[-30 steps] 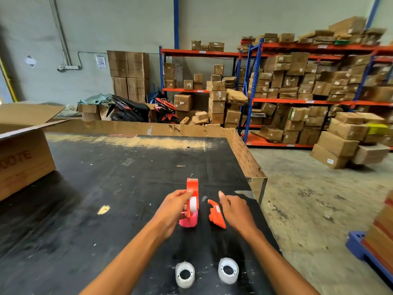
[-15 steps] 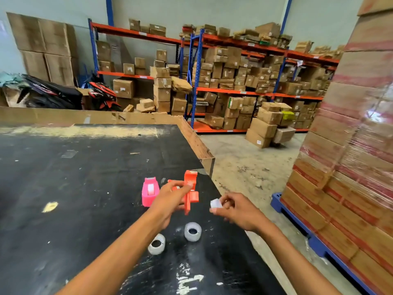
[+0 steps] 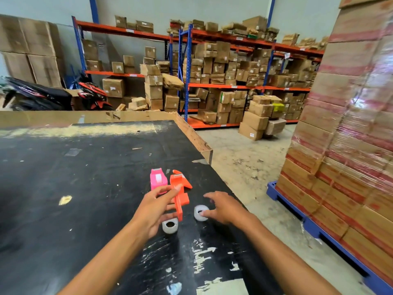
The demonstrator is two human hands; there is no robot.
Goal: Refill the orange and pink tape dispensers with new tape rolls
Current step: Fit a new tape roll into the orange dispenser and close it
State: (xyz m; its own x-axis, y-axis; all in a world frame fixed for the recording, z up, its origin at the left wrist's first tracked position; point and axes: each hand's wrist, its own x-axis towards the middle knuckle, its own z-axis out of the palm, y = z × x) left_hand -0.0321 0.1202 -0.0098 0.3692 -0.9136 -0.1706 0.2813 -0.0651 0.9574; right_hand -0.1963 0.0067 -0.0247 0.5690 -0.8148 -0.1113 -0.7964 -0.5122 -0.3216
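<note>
Orange dispenser [image 3: 179, 193]: held off the table [image 3: 85, 167] in the left hand [image 3: 157, 211], thumb on its top and fingers wrapped beneath; its long axis tilts away from the person, and a loose orange piece [image 3: 187, 183] lies just behind it.
Pink dispenser [image 3: 158, 180]: upright on the table, just left of the orange one, a pale roll showing in its slot.
Near roll [image 3: 169, 225]: flat on the table, partly under the left hand's fingers.
Far roll [image 3: 201, 212]: flat on the table, right of the orange dispenser.
Right hand [image 3: 223, 207]: fingers spread and loose, gripping nothing; a fingertip seems to touch the far roll's rim, though blur makes that unsure.
Table: black, scuffed, with white scrapes near the person.
Beyond: pallet of wrapped boxes [image 3: 350, 135] to the right.
</note>
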